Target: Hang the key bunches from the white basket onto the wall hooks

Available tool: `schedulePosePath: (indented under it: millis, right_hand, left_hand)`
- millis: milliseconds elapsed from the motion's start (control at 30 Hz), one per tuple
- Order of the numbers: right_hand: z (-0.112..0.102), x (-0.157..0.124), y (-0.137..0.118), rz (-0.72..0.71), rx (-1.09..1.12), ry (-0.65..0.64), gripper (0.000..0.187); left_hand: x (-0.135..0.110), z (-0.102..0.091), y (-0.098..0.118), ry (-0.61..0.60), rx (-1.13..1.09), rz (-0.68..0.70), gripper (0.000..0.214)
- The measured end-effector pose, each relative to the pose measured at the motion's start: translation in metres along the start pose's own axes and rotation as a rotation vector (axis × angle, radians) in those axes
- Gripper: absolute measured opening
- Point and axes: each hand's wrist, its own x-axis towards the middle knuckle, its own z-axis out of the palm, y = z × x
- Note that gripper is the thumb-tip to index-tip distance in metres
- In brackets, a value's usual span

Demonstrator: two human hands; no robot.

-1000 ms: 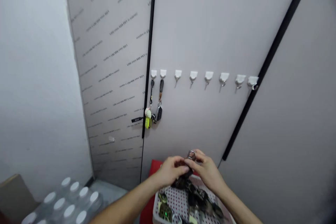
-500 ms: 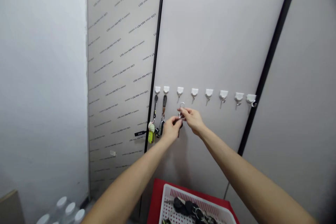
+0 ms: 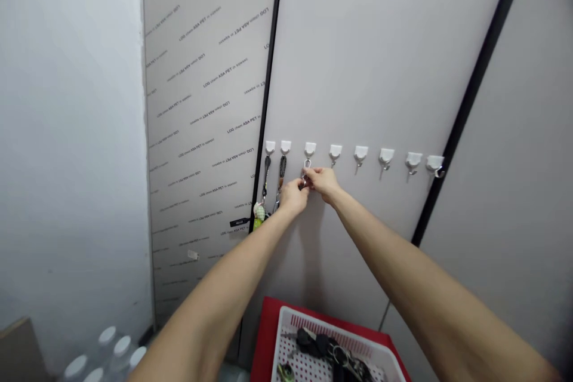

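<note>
A silver metal keychain (image 3: 307,164) with a loop at its top is right at the third white wall hook (image 3: 310,149) from the left; I cannot tell whether the loop is over the hook. My right hand (image 3: 324,182) pinches the keychain just below that loop. Close beside it, my left hand (image 3: 293,197) has its fingers closed on the keychain's lower part, mostly hidden by the fingers. Two other keychains hang from the hooks to the left: one with a dark strap (image 3: 267,170) and a pale green charm (image 3: 259,210), the other with a dark and brown strap (image 3: 282,172).
Further white hooks (image 3: 361,153) continue in a row to the right on the grey panel. Below, a white plastic basket (image 3: 281,334) holding several keys (image 3: 320,343) rests on a red surface (image 3: 262,340). Bottles with white caps (image 3: 107,335) stand at the lower left.
Both hands have moved up a little with the keychain, bringing its loop from below the third hook up to it. The camera view has shifted slightly.
</note>
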Motion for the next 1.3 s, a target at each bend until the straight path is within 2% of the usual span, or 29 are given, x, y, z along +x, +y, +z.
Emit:
schedulePosePath:
  millis: [100, 200, 267, 333, 400, 567, 633, 733, 867, 1000, 1133, 1200, 1300]
  right_hand:
    - [-0.001, 0.002, 0.006, 0.025, -0.049, 0.047, 0.016]
    - [-0.006, -0.005, 0.011, 0.003, -0.102, 0.079, 0.019]
    - [-0.013, -0.017, 0.017, -0.066, -0.144, 0.083, 0.024]
    - [-0.023, -0.038, 0.026, -0.123, -0.21, 0.031, 0.025]
    - [-0.036, -0.07, 0.042, -0.125, -0.297, -0.088, 0.024]
    - [-0.07, -0.159, 0.107, 0.016, -0.518, -0.475, 0.02]
    - [-0.08, -0.186, 0.131, 0.026, -0.617, -0.551, 0.022]
    - [-0.089, -0.214, 0.154, 0.008, -0.796, -0.583, 0.023]
    - [-0.093, -0.23, 0.164, 0.002, -0.869, -0.567, 0.03]
    - [-0.096, -0.233, 0.169, 0.041, -0.757, -0.519, 0.03]
    - [-0.099, -0.234, 0.174, 0.084, -0.631, -0.459, 0.027]
    - [-0.1, -0.233, 0.177, 0.087, -0.634, -0.428, 0.029]
    - [-0.1, -0.233, 0.18, 0.069, -0.68, -0.459, 0.03]
  left_hand:
    - [0.0, -0.001, -0.004, -0.003, -0.031, -0.013, 0.019]
    - [-0.005, -0.002, -0.011, 0.048, -0.075, -0.023, 0.024]
    - [-0.015, -0.001, -0.02, 0.092, -0.112, -0.012, 0.027]
    - [-0.034, 0.001, -0.033, 0.085, -0.15, 0.012, 0.028]
    - [-0.062, 0.006, -0.048, 0.006, -0.164, 0.029, 0.027]
    - [-0.144, 0.031, -0.082, -0.341, -0.065, -0.02, 0.023]
    - [-0.169, 0.043, -0.089, -0.477, 0.007, 0.012, 0.023]
    - [-0.193, 0.06, -0.09, -0.641, 0.13, 0.12, 0.024]
    - [-0.204, 0.073, -0.087, -0.734, 0.265, 0.275, 0.028]
    - [-0.205, 0.076, -0.087, -0.733, 0.337, 0.309, 0.023]
    - [-0.204, 0.073, -0.088, -0.655, 0.248, 0.215, 0.016]
    - [-0.203, 0.071, -0.089, -0.605, 0.149, 0.124, 0.015]
    - [-0.2, 0.07, -0.089, -0.526, -0.037, -0.062, 0.014]
